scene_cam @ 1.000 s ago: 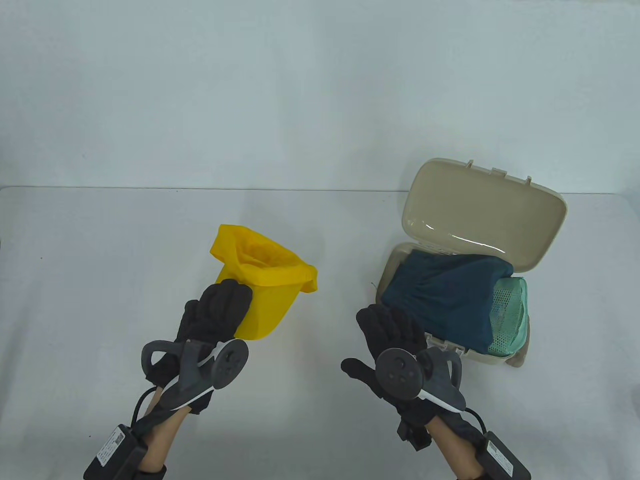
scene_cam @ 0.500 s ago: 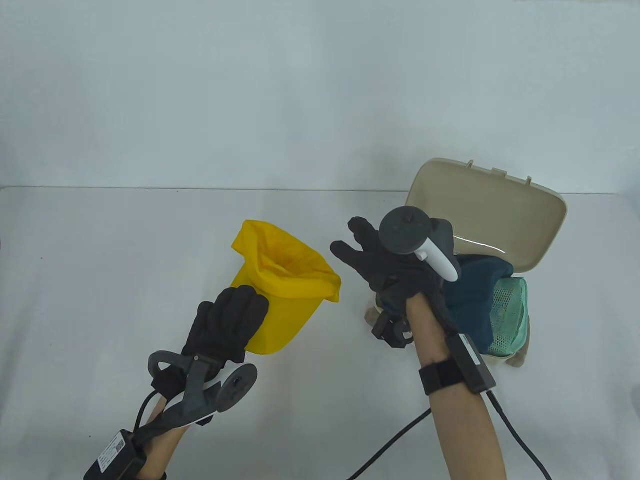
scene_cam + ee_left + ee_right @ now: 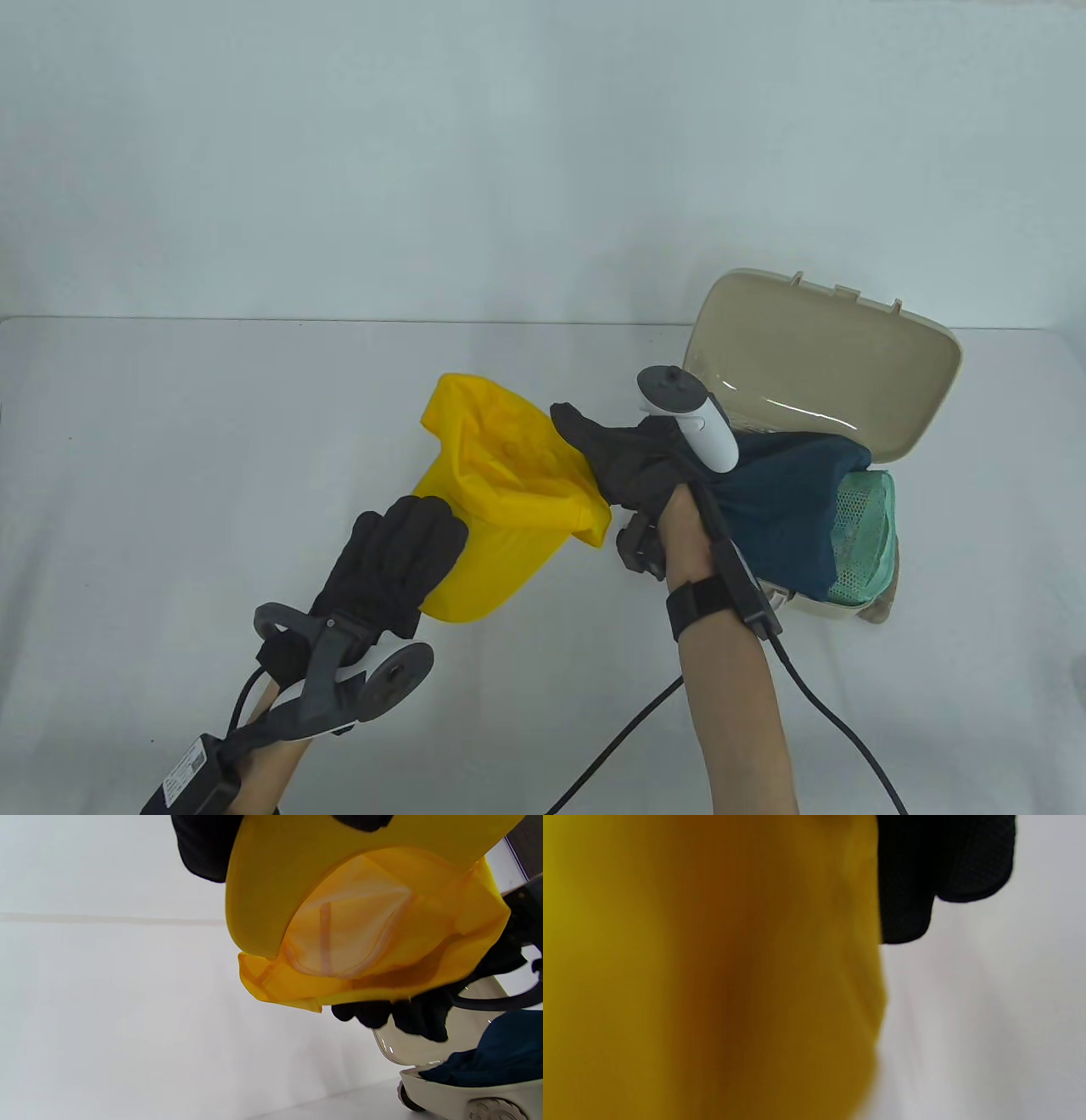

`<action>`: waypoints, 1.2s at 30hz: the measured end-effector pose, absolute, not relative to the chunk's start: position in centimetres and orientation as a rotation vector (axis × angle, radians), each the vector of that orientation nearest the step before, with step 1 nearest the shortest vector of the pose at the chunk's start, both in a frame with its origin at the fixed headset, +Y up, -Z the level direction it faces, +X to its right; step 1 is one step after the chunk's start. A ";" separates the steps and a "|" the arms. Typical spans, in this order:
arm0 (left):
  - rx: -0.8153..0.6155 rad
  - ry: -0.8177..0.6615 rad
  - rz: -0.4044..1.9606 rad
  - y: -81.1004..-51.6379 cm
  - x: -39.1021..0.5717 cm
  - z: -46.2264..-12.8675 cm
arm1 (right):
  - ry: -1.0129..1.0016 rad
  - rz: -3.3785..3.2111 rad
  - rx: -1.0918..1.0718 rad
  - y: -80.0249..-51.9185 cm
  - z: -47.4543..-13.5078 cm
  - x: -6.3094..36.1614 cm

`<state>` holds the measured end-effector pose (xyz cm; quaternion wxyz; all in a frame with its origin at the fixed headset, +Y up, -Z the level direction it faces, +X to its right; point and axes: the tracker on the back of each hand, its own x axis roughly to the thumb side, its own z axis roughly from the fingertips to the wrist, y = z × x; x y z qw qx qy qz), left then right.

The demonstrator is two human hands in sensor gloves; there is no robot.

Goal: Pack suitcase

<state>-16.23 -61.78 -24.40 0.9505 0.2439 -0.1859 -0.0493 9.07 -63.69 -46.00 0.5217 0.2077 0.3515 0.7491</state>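
A yellow cap [image 3: 501, 501] hangs upside down above the table, its opening facing up. My left hand [image 3: 416, 535] grips its brim, with the fingers [image 3: 203, 849] curled over the edge. My right hand [image 3: 607, 463] has reached across from the right and holds the crown's right side, thumb over the rim and fingers [image 3: 407, 1018] underneath. Yellow fabric [image 3: 712, 967] fills the right wrist view. The small beige suitcase [image 3: 814, 604] lies open at the right, lid [image 3: 814, 348] upright. It holds a dark blue garment [image 3: 789, 509] and a green mesh pouch [image 3: 865, 535].
A black cable [image 3: 611, 755] trails from my right wrist over the table's front. A beige bit of something [image 3: 878, 613] pokes out under the suitcase's right front corner. The table's back edge meets a pale wall.
My right hand left the suitcase's front, swung up and left, and took hold of the cap's crown. My left hand carried the cap rightward toward the suitcase.
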 end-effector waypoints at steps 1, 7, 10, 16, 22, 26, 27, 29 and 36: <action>0.481 -0.383 -0.112 -62.0 -16.2 -24.5 | 0.846 1.813 0.506 -63.4 -46.0 8.9; 0.418 -0.384 -0.219 -63.3 -15.6 -25.1 | 0.887 1.980 0.569 -61.6 -45.2 7.2; 0.374 -0.377 -0.243 -63.7 -15.6 -25.6 | 0.923 2.092 0.608 -61.3 -44.3 6.0; 0.334 -0.373 -0.291 -64.6 -15.3 -26.1 | 0.967 2.249 0.629 -61.3 -43.1 3.4; 0.330 -0.359 -0.259 -64.5 -15.6 -26.2 | 0.885 2.305 0.572 -61.1 -42.6 3.0; 0.256 -0.361 -0.188 -64.1 -16.2 -26.5 | 0.779 2.331 0.477 -60.5 -42.7 4.3; 0.224 -0.362 -0.156 -63.9 -16.5 -26.5 | 0.740 2.340 0.439 -60.3 -42.8 4.7; 0.198 -0.361 -0.056 -63.5 -17.3 -26.6 | 0.665 2.339 0.377 -60.1 -43.0 5.8; 0.043 -0.217 0.656 -63.4 -21.6 -28.3 | 0.530 2.294 0.315 -60.1 -42.2 7.9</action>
